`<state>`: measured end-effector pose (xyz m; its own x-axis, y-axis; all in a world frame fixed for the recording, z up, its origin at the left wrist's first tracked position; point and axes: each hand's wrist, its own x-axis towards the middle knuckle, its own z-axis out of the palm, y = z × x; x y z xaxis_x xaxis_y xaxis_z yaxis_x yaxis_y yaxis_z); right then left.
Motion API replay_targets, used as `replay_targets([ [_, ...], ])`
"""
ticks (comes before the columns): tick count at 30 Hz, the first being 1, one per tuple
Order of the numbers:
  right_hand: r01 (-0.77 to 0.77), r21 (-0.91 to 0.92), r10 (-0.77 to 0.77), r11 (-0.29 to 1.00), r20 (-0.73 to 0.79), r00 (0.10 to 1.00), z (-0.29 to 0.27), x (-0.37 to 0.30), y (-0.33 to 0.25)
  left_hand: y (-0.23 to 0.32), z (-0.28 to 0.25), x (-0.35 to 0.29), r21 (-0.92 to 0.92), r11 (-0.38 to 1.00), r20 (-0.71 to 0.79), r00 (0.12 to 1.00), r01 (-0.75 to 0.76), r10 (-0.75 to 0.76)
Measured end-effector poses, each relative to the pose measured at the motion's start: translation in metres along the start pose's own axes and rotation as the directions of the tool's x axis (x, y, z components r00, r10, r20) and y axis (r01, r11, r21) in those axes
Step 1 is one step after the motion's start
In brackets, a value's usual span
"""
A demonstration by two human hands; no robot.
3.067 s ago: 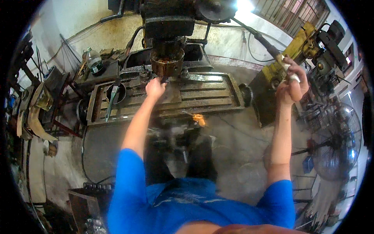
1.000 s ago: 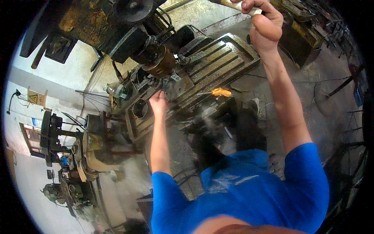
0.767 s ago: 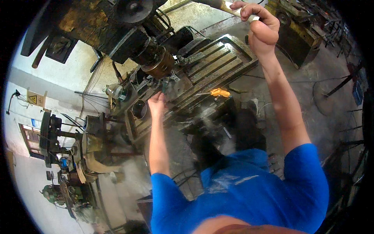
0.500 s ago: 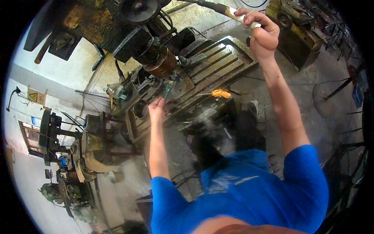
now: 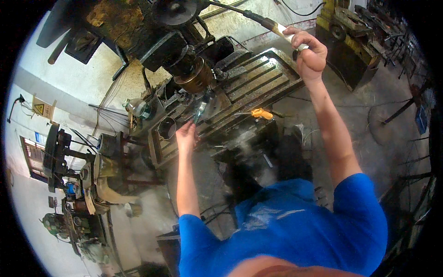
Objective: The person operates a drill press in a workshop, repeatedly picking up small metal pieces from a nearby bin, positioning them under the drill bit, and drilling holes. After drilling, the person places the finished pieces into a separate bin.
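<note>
My right hand (image 5: 311, 51) is closed around the white grip of a long dark lever (image 5: 258, 18), which runs to the upper part of a drilling or milling machine (image 5: 159, 46). Lower and to the left, my left hand (image 5: 186, 134) pinches a slim brush-like tool (image 5: 201, 111) with a greenish shaft. Its far end reaches below the brownish round spindle head (image 5: 194, 78), over the slotted machine table (image 5: 258, 76). Exactly what its tip touches is too dark to tell. Beside my left hand, a round open tin (image 5: 166, 128) stands on the table's left end.
A yellow-handled tool (image 5: 262, 113) lies by the table's near edge. A clear jar (image 5: 140, 108) stands behind the left end. Further left are other machines (image 5: 57, 157); a yellow-and-dark machine (image 5: 344, 37) stands at the back right. Cables trail over the right floor.
My right hand and the lever's grip have come slightly down and nearer. My left hand stays close to its place, still pinching the tool. The whole view has shifted slightly.
</note>
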<state>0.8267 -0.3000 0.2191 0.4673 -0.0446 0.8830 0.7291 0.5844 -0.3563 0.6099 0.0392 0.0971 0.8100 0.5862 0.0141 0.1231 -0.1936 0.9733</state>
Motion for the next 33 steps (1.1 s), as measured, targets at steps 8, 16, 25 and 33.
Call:
replay_targets([
  [8,-0.014,-0.017,0.014,1.0,-0.001,1.0,-0.001,0.003,-0.003,0.004,0.003,-0.005,0.139,0.989,-0.006,0.999,-0.041,0.042],
  [16,-0.043,-0.05,0.044,0.998,0.022,0.999,0.007,0.018,-0.021,-0.012,-0.006,0.004,0.463,0.859,0.042,0.973,-0.219,0.225],
  [25,0.006,-0.069,0.003,0.998,0.119,0.993,0.003,0.035,-0.028,-0.028,-0.008,0.012,0.553,0.756,0.084,0.926,-0.351,0.368],
  [33,0.175,-0.246,-0.144,0.953,0.137,0.98,0.022,0.047,-0.04,-0.019,-0.017,0.001,0.587,0.749,0.069,0.941,-0.307,0.331],
])
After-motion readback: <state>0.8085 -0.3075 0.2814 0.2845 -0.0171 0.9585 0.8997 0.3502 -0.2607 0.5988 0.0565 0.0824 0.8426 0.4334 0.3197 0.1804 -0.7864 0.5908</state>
